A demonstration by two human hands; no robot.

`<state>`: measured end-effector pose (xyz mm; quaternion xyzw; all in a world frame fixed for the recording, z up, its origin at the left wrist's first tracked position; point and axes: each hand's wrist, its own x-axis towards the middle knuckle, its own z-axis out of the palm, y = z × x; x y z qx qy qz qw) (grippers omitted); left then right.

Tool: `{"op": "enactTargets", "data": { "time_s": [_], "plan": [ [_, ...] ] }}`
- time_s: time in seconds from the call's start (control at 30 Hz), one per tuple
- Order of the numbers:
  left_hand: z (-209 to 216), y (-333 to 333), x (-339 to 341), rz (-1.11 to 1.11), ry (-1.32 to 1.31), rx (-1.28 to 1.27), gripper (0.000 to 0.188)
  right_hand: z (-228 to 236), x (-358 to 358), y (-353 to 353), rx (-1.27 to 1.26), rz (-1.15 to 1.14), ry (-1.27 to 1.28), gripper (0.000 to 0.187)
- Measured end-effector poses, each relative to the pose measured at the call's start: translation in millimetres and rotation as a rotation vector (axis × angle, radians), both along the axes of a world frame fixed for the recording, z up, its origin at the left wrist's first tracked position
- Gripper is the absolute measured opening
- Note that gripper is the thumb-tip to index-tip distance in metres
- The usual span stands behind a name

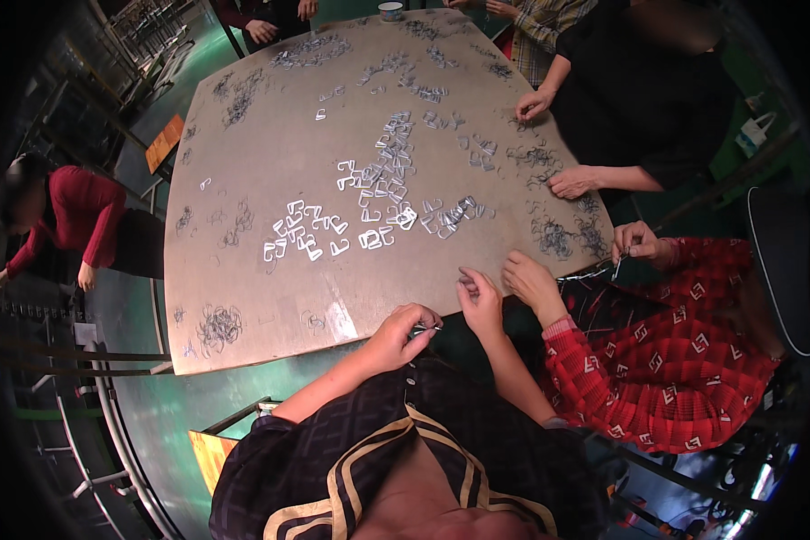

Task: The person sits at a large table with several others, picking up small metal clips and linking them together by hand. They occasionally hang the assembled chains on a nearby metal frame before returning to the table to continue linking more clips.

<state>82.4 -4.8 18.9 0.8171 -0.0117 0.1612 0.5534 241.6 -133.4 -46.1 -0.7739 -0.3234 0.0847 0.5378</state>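
Observation:
My left hand (pixel 403 337) is closed by the table's near edge, with a few small metal pieces (pixel 425 329) showing dark and shiny at its fingertips; their exact kind is hard to make out. To its right, my right hand (pixel 482 302) is held over the edge of the table (pixel 243 310). Its fingers are loosely bent and apart, and nothing shows between them. Beyond my hands, silver hook-shaped metal pieces (pixel 301 229) lie scattered, and a denser pile of them (pixel 389 166) runs toward the far side.
Dark wire-like bits (pixel 218 326) lie in heaps around the table's rim. Close on my right, a red-sleeved co-worker has one hand (pixel 533 281) on the table beside mine. A black-clad person's hands (pixel 571 183) work farther along. A bowl (pixel 391 11) stands at the far edge.

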Motion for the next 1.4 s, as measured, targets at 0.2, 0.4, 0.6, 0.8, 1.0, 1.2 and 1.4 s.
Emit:
{"op": "enactTargets", "data": {
  "time_s": [0.2,0.4,0.6,0.8,1.0,1.2,1.4],
  "plan": [
    [2.4,0.9,5.7,-0.05,0.009,0.05,0.017,-30.9,75.0,89.3,-0.399,-0.246,-0.068,0.042],
    [1.0,2.1,2.5,-0.025,0.056,0.052,0.017,-27.7,102.5,133.2,-0.685,-0.41,-0.018,0.056],
    [-3.5,7.1,6.0,-0.033,0.068,0.036,0.015,-47.6,112.3,125.7,-0.427,-0.369,-0.02,0.035],
    [-3.7,7.4,10.7,-0.003,0.042,0.041,0.015,-26.6,77.3,74.0,-0.041,-0.01,0.206,0.031],
    [4.6,3.9,20.3,0.04,0.023,0.058,0.016,68.6,9.0,6.0,0.193,0.215,0.545,0.043],
    [2.7,-0.9,21.0,0.068,0.037,0.088,0.018,80.9,-17.8,-13.3,0.129,0.188,0.41,0.049],
    [-7.6,-1.5,24.9,0.099,0.056,0.097,0.017,73.0,-32.2,-14.7,0.111,0.138,0.313,0.051]
  ]
}}
